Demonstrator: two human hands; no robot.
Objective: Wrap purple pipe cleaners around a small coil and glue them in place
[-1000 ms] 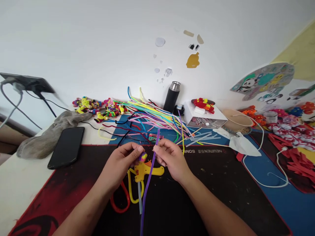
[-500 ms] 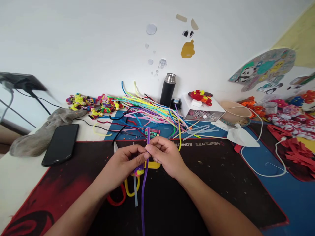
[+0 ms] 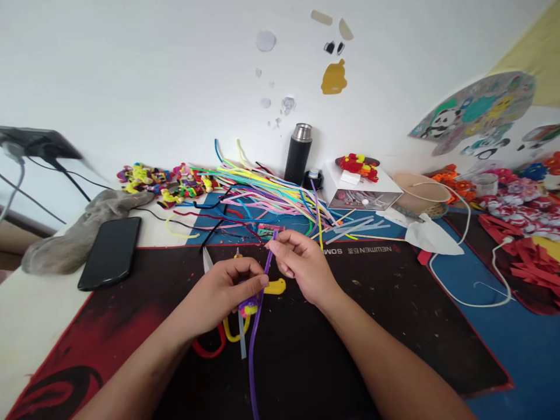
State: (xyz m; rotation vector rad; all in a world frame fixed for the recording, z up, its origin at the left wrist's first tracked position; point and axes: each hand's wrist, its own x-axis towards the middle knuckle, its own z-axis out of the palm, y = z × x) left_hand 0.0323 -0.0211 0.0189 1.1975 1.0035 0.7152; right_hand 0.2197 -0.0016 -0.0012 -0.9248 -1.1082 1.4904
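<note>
A long purple pipe cleaner [image 3: 254,356] runs up between my hands, its lower end hanging toward the bottom edge. My left hand [image 3: 230,289] pinches it partway along, between thumb and forefinger. Higher up, near its top end, my right hand [image 3: 301,262] grips it between thumb and fingers. Below my left fingers lies a small purple, pink and yellow fuzzy piece [image 3: 248,307]; whether the hand touches it I cannot tell. Under it on the black mat are scissors with a red handle [image 3: 210,350], a yellow-handled tool [image 3: 275,286] and a translucent glue stick [image 3: 242,338].
Loose colourful pipe cleaners [image 3: 262,189] are heaped along the wall. Beside them stand a black thermos [image 3: 298,154] and a white box [image 3: 363,189]. A phone [image 3: 110,254] lies at left, with small fuzzy figures [image 3: 144,178] behind it. A white cable [image 3: 455,302] curls at right.
My right hand has moved up and to the right, away from my left hand. The pipe cleaner's top now leans right, and a stretch of it shows between the hands.
</note>
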